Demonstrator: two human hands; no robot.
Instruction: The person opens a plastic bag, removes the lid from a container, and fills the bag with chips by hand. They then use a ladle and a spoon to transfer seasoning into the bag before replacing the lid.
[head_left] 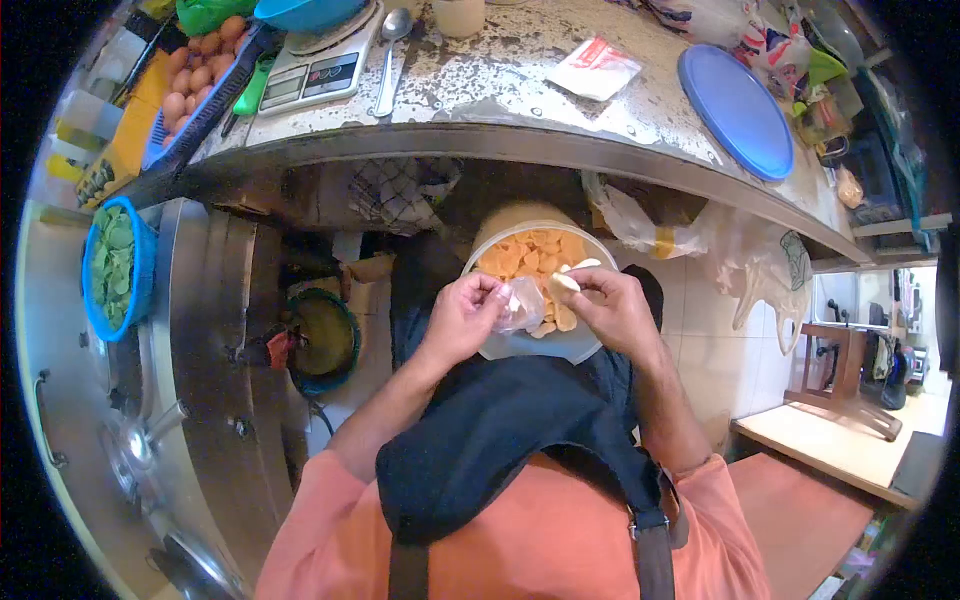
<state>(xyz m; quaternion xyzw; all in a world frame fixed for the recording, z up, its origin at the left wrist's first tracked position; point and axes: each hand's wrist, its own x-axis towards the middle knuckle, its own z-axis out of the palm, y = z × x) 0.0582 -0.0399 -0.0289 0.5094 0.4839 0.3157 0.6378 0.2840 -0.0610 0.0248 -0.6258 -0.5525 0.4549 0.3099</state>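
Between my knees stands a round white tub filled with orange chunks; a few paler, yellowish pieces lie toward its near side. My left hand is over the tub's left part, its thumb and fingers pinching a small clear plastic bag. What the bag holds, if anything, I cannot make out. Over the right part, my right hand grips a pale, cream-coloured piece between thumb and fingers, close to the bag.
A worn counter crosses ahead, bearing a kitchen scale, a spoon, a red-and-white packet and a blue lid. Eggs fill a blue crate at left. Below are a basin of green leaves and a dark bucket.
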